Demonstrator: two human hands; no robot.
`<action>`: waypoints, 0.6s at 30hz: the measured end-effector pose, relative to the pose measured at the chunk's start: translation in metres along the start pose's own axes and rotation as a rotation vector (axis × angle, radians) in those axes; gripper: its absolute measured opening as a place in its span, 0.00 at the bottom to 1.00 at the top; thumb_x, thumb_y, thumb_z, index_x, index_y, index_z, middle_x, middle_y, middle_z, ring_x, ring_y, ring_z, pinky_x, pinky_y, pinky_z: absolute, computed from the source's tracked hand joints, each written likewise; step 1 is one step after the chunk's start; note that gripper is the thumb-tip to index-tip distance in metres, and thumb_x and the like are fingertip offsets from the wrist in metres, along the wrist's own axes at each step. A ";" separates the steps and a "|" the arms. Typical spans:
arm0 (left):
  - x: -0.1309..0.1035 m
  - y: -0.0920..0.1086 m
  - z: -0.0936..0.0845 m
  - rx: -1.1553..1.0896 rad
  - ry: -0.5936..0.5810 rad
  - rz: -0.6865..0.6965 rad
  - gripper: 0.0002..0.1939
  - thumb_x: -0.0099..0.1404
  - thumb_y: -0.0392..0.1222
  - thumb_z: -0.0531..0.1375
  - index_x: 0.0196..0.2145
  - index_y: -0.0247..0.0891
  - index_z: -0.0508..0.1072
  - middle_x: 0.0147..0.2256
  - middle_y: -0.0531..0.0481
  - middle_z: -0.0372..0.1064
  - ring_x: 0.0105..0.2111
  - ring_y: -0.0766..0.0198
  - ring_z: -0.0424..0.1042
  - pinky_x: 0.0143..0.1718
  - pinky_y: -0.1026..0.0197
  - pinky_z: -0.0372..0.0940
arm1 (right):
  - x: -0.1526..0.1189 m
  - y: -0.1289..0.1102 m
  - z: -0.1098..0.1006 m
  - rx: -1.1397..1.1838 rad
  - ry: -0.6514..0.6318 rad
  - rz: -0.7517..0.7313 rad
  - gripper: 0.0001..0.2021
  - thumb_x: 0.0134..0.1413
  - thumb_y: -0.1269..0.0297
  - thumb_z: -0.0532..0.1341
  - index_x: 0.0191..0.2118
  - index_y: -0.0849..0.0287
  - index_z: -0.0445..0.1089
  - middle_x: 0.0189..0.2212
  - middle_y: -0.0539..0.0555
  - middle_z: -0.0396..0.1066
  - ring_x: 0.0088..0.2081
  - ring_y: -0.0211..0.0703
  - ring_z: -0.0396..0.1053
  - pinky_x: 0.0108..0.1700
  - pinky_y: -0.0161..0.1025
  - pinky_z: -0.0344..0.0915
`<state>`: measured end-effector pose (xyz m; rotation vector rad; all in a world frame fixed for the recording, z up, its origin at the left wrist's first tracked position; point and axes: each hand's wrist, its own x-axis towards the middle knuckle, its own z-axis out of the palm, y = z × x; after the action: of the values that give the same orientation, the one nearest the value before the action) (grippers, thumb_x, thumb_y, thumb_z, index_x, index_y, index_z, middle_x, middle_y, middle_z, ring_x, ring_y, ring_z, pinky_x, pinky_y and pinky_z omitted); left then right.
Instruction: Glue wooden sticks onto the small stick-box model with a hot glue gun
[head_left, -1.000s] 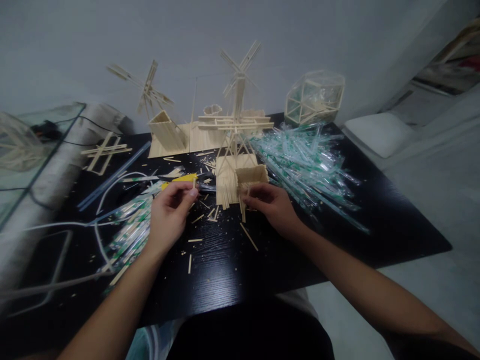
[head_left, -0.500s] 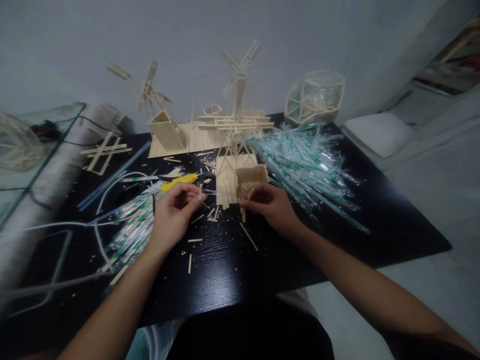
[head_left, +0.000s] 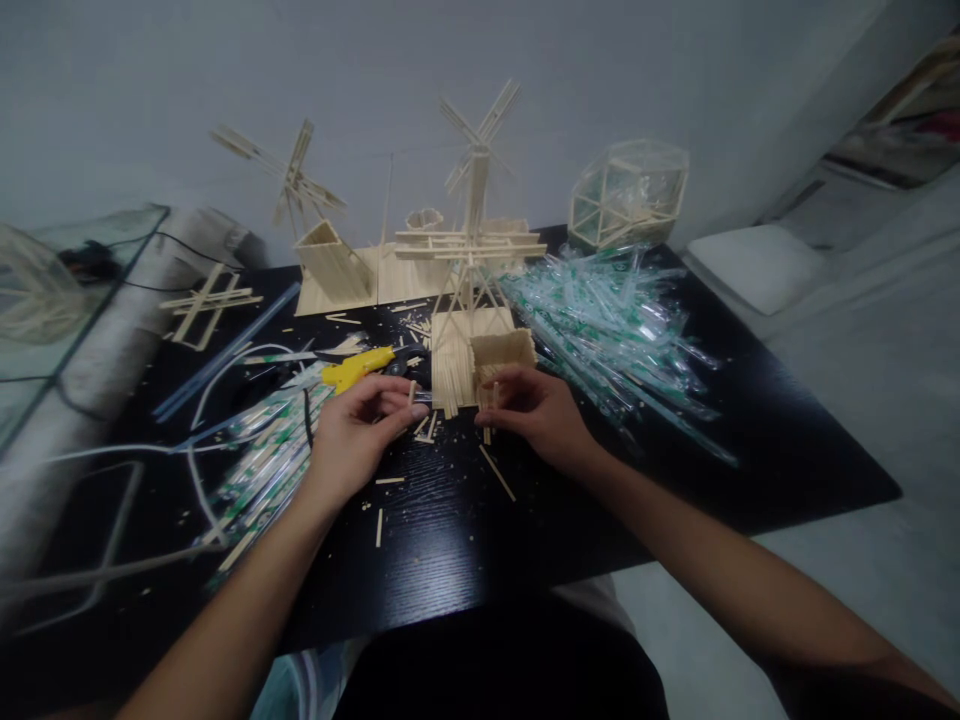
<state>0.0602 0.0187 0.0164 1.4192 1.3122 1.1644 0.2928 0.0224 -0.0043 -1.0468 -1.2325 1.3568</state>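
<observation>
My left hand pinches a short wooden stick upright between thumb and fingers. Just behind it lies a yellow glue gun. My right hand is closed on another short wooden stick, in front of a square box of wooden sticks. That box stands on a flat stick base, which also bears a windmill frame. Loose stick pieces lie on the black table around both hands.
Green-printed clear wrappers are heaped at the right. Packs of wrapped sticks and a white cable lie at the left. Another windmill model stands at the back left, and a faceted stick frame at the back right.
My left hand has moved a little right with its stick, closer to my right hand. The stick in my right hand now shows more upright.
</observation>
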 end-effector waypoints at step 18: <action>-0.006 -0.002 0.009 0.046 -0.134 0.041 0.09 0.54 0.44 0.72 0.26 0.40 0.77 0.31 0.49 0.75 0.28 0.62 0.73 0.30 0.60 0.69 | -0.003 -0.003 0.004 0.058 -0.118 0.106 0.22 0.31 0.55 0.80 0.22 0.58 0.66 0.24 0.47 0.72 0.26 0.37 0.68 0.32 0.38 0.68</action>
<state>0.0680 0.0131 0.0118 1.5371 1.2283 1.0523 0.2895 0.0191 -0.0009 -1.0158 -1.2305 1.5457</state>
